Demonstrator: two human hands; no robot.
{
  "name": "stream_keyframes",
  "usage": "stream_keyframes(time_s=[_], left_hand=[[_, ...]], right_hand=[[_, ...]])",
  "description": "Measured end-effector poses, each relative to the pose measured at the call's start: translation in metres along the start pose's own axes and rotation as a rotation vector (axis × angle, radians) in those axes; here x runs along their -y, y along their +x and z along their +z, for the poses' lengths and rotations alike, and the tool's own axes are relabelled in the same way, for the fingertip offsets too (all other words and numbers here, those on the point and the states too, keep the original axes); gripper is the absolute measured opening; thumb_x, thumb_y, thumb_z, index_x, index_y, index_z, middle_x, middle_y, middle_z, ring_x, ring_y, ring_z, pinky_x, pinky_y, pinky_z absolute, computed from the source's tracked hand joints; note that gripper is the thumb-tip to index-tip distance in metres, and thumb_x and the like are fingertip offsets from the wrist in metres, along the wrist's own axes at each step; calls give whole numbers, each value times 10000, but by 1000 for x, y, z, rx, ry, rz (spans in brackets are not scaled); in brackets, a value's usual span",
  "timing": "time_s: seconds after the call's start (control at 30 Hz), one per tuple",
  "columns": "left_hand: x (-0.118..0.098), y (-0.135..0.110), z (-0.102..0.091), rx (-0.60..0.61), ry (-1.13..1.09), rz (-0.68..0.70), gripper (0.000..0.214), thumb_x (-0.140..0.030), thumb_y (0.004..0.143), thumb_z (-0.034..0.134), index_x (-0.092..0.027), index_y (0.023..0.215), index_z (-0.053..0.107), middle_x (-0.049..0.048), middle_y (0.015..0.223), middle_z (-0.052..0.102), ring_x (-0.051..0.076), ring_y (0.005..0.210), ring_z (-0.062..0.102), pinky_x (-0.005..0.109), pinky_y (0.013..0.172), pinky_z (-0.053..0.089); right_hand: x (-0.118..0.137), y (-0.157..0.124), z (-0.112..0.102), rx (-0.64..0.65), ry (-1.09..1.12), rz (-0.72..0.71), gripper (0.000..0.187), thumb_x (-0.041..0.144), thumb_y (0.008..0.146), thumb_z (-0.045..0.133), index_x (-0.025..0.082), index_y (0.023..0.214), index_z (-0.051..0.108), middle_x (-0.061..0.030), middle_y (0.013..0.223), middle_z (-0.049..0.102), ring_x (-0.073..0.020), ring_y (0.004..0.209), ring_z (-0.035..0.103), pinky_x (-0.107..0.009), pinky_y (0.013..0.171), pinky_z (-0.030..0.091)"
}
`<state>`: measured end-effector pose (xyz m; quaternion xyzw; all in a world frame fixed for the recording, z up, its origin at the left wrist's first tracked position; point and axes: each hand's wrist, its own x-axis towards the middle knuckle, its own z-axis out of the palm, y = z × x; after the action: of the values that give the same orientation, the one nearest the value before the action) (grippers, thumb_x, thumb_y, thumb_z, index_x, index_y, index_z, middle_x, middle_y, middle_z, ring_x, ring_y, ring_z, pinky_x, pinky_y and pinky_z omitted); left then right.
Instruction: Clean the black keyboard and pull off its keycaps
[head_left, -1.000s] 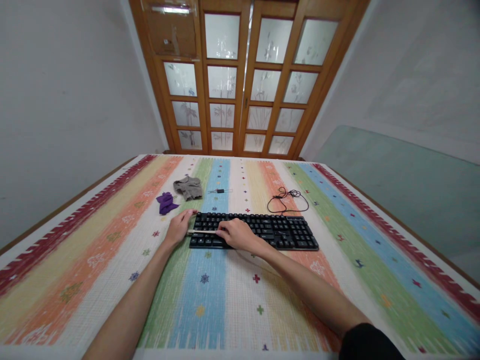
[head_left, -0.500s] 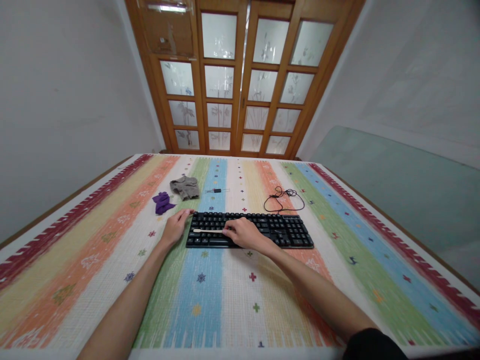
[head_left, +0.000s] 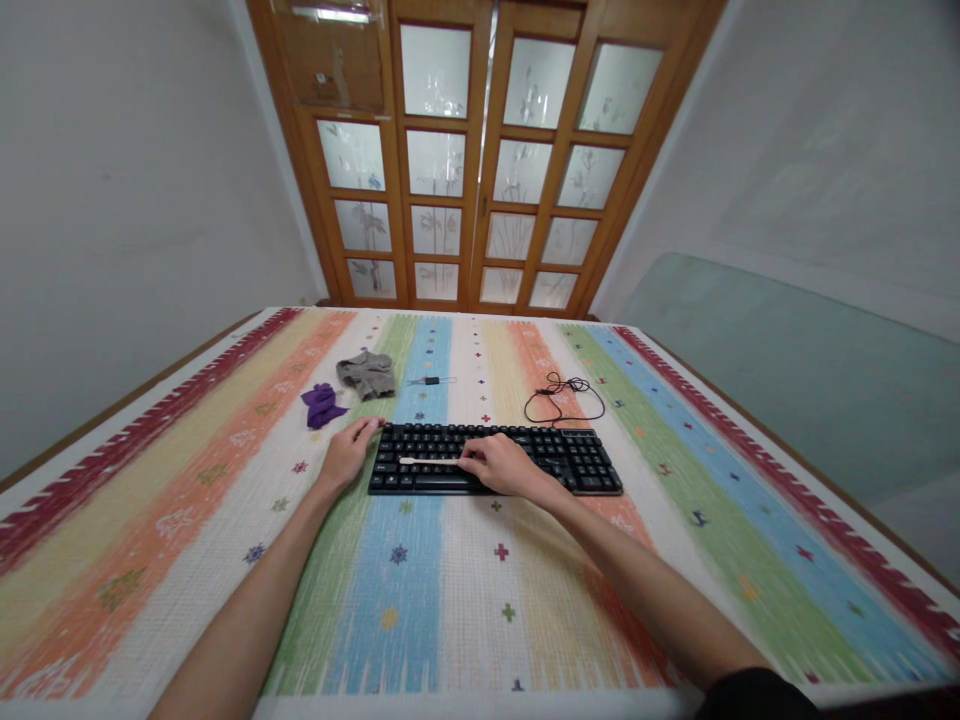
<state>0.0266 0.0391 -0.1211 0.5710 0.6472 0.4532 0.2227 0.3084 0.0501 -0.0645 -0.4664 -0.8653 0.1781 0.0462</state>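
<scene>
A black keyboard (head_left: 555,455) lies across the middle of the striped tablecloth (head_left: 172,500). My left hand (head_left: 346,453) rests at the keyboard's left end, fingers curled against its corner. My right hand (head_left: 504,465) lies over the keys, pinching a thin pale stick (head_left: 426,461) that points left along a row of keys. The keyboard's black cable (head_left: 562,395) is coiled just behind it.
A purple cloth (head_left: 321,405) and a grey-brown cloth (head_left: 366,373) lie at the back left. A small dark-tipped tool (head_left: 433,381) lies beside them. Wooden glass-panelled doors (head_left: 480,150) stand behind the table. A pale green surface (head_left: 787,340) lies to the right.
My right hand has slid the stick to the right along the keys. My left hand has stayed at the keyboard's left end. The camera has tilted slightly.
</scene>
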Motion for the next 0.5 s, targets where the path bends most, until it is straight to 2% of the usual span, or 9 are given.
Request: stream_keyframes(time_s=[0.5], left_hand=[[-3,-1,-1,0,7,-3,475,-564,823,477,-179,947,727,47,809,742,241,825,667,311,738,517]], right_hand=[[-34,-19,-6,-50,49,15,226,341,896,560,208,906,743,-33,775,708,-158,701,606,-244,618,339]])
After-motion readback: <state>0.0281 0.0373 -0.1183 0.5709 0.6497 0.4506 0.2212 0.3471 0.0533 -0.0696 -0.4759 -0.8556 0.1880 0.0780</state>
